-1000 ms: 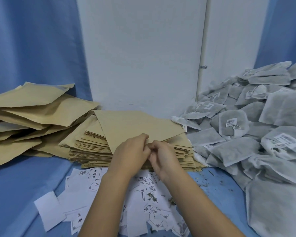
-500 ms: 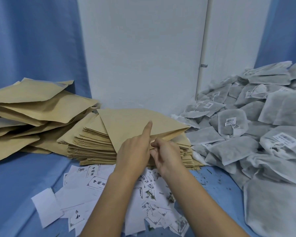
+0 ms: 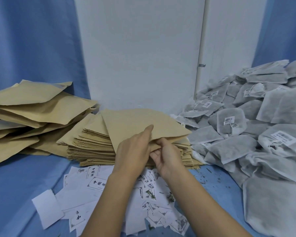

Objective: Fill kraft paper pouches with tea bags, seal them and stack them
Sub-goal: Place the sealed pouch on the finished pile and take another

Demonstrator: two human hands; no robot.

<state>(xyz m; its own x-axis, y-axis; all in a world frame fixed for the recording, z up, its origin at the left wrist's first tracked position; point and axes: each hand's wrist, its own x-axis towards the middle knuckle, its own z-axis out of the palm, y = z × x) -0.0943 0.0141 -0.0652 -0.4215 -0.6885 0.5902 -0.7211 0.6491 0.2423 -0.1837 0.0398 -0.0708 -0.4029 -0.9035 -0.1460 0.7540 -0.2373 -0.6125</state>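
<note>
Black characters reading 中国, plus a third too blurred to tell, stand on a white paper slip (image 3: 99,183); the print on the tea bag tags (image 3: 229,120) is unreadable.

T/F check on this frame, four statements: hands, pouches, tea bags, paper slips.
1. The left hand and right hand both touch the top pouch on the flat stack. True.
2. The tea bags are piled on the left. False: they are on the right; the loose pouches lie on the left.
3. The right hand holds a tea bag. False: it pinches the top pouch's near edge.
4. Printed paper slips lie in front of the flat stack. True.
</note>
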